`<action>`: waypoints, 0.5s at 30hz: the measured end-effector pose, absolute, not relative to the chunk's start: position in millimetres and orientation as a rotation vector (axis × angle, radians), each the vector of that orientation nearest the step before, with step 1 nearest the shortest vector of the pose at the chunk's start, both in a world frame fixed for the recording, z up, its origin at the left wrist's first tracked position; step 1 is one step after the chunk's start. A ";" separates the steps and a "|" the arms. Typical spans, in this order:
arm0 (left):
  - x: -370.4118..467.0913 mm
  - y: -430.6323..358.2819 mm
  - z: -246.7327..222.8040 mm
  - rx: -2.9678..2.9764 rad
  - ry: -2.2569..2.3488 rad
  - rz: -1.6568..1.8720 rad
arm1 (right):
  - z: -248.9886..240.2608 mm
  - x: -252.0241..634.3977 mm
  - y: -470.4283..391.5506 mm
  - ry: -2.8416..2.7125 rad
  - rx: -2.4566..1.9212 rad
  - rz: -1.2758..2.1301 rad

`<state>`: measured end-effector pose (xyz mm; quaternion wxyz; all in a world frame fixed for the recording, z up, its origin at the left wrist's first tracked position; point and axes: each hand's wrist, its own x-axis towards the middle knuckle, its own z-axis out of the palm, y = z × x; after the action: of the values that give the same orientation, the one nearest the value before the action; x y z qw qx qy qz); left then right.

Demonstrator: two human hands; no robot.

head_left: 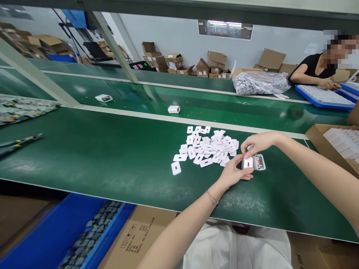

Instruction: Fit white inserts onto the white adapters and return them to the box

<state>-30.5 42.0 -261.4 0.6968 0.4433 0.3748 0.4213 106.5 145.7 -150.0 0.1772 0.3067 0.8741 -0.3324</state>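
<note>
My left hand (233,173) is closed around a white USB charger (248,163) whose end face shows a red port slot. The fingers of my right hand (257,144) are pinched together at the charger's upper edge, touching it; whether they also hold a small piece is hidden. Just right of it, a second white charger housing (260,162) lies with its end uncovered and parts showing inside. Left of my hands spreads a loose pile of white charger end covers (207,147), each with a slot, a few lying singly at its edge.
Two white housings (174,109) (103,98) lie on the green belt beyond the pale rail. Pliers-like tools (21,142) and a mass of small parts (25,108) are at left. At right stands a carton (322,140) of white pieces. Across, a person (314,73) works over blue trays (322,97).
</note>
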 end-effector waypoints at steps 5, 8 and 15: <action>-31.7 43.3 -262.0 0.949 0.827 0.942 | -150.4 94.7 150.2 2.469 0.893 -0.784; -34.2 42.8 -261.8 0.961 0.818 0.940 | -151.2 96.7 144.7 2.500 0.954 -0.701; -33.1 42.9 -262.9 1.053 0.812 0.940 | -185.2 154.8 109.7 2.814 1.560 -1.203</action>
<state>-33.1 42.9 -262.9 0.6864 0.4704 0.3624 0.4199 154.8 109.7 -185.2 -0.1461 0.4494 0.8104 -0.3464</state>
